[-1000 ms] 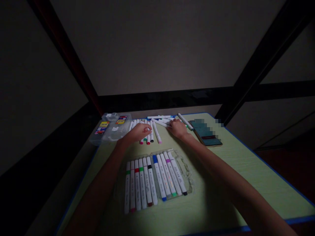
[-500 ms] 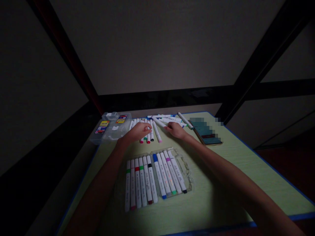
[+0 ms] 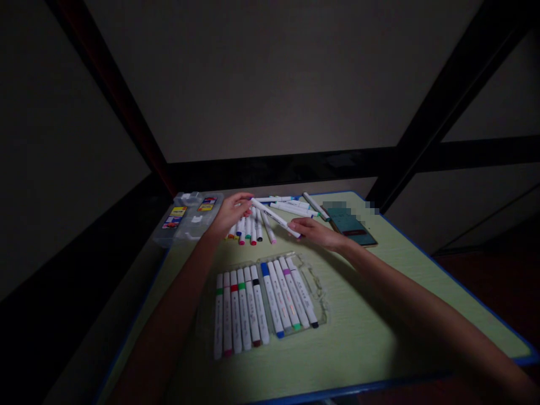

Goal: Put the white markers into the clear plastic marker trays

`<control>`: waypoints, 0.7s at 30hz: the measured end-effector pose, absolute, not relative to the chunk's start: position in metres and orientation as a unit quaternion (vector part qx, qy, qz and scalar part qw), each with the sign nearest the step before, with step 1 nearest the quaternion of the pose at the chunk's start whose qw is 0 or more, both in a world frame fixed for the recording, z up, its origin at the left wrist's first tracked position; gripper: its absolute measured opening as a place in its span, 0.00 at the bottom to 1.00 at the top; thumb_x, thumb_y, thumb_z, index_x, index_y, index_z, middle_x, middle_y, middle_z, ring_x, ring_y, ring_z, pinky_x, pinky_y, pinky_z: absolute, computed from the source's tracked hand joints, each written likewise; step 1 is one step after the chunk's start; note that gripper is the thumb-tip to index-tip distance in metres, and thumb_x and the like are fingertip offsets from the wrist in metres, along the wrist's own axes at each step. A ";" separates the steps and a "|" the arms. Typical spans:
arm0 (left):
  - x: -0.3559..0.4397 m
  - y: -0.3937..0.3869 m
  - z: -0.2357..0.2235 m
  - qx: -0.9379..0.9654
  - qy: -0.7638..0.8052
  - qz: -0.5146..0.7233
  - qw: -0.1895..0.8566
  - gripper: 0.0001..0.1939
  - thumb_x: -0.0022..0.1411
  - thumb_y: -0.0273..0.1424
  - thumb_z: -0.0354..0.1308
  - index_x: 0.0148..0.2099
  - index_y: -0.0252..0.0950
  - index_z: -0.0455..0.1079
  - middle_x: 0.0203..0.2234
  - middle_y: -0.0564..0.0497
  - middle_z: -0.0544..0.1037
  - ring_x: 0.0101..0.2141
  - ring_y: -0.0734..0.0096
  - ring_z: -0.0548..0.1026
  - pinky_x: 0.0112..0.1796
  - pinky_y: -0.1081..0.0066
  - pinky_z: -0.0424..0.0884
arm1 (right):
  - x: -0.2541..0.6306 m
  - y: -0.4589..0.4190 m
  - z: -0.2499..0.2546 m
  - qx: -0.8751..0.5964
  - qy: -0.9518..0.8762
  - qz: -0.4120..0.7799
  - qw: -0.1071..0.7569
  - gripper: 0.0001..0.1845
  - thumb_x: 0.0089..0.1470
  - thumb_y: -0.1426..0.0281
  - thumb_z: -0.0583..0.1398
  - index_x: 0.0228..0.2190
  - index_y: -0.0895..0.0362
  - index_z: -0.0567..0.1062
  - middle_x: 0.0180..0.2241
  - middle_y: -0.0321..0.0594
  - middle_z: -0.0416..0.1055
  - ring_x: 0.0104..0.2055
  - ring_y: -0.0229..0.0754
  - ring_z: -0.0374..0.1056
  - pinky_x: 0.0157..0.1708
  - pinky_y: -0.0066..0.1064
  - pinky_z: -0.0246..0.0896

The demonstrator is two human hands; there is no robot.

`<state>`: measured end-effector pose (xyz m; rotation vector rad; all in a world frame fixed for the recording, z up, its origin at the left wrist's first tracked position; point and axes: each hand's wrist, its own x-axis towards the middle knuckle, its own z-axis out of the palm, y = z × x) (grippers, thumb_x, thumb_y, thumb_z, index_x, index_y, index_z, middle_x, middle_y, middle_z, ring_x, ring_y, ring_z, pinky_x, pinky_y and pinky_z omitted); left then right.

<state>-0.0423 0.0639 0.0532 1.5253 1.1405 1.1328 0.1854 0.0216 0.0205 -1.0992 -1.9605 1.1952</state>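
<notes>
A white marker (image 3: 275, 217) is raised slantwise above the far part of the table. My right hand (image 3: 310, 230) grips its lower right end between thumb and fingers. At the upper left end, my left hand (image 3: 236, 212) has its fingers closed around the tip. Several loose white markers (image 3: 253, 229) with coloured ends lie beneath and beside my left hand. More loose markers (image 3: 291, 209) are scattered behind the raised one. Closer to me, a clear plastic tray (image 3: 314, 281) holds a row of white markers (image 3: 242, 315) in two groups, with bare slots at its right.
A clear plastic case (image 3: 189, 225) with colourful labels lies at the table's far left. On the right is a phone (image 3: 352, 225), partly pixelated, near a lone marker (image 3: 316, 206). The pale green table (image 3: 358, 337) has a blue edge, and a wall stands behind it.
The marker has been lifted off the pile and tilted between both hands. My right hand has shifted slightly right and nearer; my left has moved left and up, uncovering marker ends.
</notes>
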 end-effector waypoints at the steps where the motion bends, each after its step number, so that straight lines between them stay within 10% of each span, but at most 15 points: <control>1: -0.042 0.063 0.054 0.605 0.457 0.464 0.459 0.09 0.57 0.22 0.52 0.41 0.30 0.67 0.31 0.50 0.71 0.25 0.83 0.69 0.27 0.81 0.66 | 0.185 0.019 0.022 -0.406 -0.731 0.463 0.295 0.28 0.46 0.45 0.51 0.23 0.59 0.66 0.22 0.33 0.59 0.24 0.33 0.55 0.27 0.26 0.53; 21: -0.034 0.056 0.061 0.554 0.421 0.497 0.519 0.03 0.53 0.23 0.57 0.30 0.31 0.65 0.24 0.53 0.71 0.24 0.80 0.70 0.33 0.74 0.69 | 0.194 -0.038 0.021 -0.366 -0.547 0.605 0.448 0.18 0.45 0.64 0.64 0.36 0.58 0.67 0.27 0.35 0.73 0.26 0.32 0.66 0.27 0.24 0.57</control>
